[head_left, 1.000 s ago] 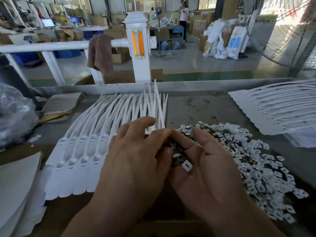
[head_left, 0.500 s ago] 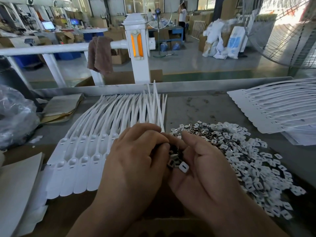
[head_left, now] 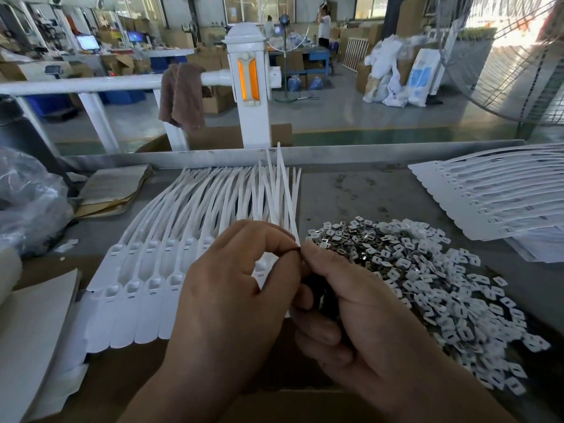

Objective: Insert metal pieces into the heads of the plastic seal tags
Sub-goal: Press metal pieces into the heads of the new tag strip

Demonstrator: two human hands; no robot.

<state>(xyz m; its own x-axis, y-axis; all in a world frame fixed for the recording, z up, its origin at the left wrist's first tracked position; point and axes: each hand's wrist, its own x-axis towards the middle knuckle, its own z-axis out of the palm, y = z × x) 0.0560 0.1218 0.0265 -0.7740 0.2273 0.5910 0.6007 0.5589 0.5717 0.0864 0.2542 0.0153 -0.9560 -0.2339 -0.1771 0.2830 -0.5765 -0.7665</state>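
A fanned row of white plastic seal tags (head_left: 146,279) lies on the table left of centre, heads toward me, thin tails pointing away. A heap of small metal pieces (head_left: 427,270) is spread at the right. My left hand (head_left: 235,303) hovers over the near end of the tags, thumb and forefinger pinched. My right hand (head_left: 360,319) is curled beside it, cupping dark metal pieces in the palm, which mostly hides them. The fingertips of both hands meet on one small metal piece (head_left: 299,250).
A second sheet of white tags (head_left: 494,193) lies at the right rear. Cardboard sheets (head_left: 113,190) and a clear plastic bag (head_left: 27,203) sit at the left. White sheets (head_left: 33,337) lie near left. A raised metal rim (head_left: 366,152) bounds the table's far edge.
My right hand has closed, so the white-faced piece on its palm is out of sight. My left fingers have risen into a pinch that meets the right thumb.
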